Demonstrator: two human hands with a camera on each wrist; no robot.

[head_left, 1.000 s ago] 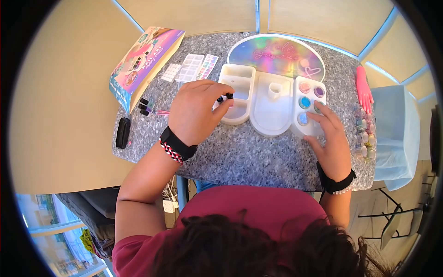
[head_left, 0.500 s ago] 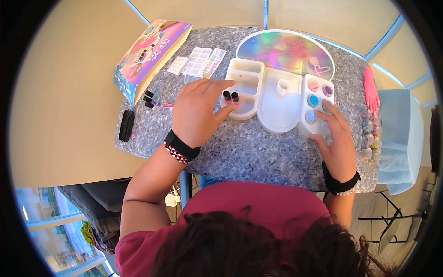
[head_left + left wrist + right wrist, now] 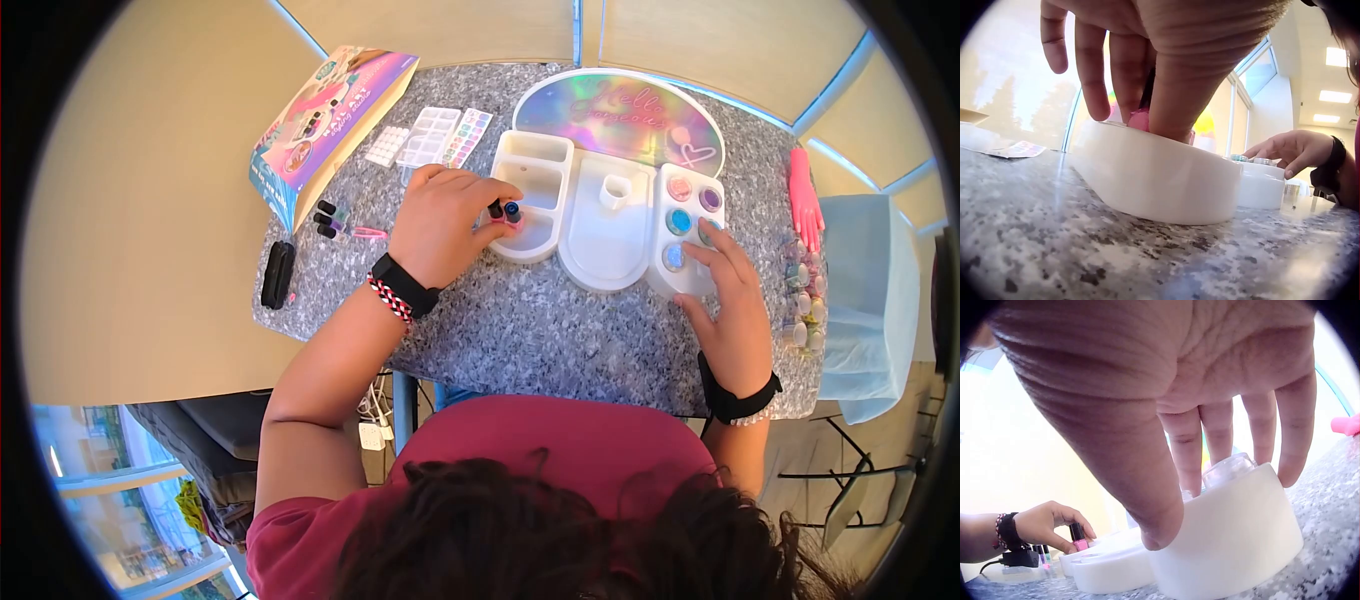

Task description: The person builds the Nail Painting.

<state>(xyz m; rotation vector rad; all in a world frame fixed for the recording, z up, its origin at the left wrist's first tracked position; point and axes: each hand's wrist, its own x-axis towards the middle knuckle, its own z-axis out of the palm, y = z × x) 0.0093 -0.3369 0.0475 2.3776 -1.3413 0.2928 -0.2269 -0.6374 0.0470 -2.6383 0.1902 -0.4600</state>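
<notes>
Head view: left hand (image 3: 440,225) clamped on pink bottle (image 3: 514,216), right hand (image 3: 735,315) spread on white tray (image 3: 668,281).

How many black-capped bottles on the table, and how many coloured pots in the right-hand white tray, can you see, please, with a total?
Bottles at the left hand: 2
Bottles near the box: 3
Pots in the tray: 5, though the right hand may hide more
Total in view: 10
</notes>
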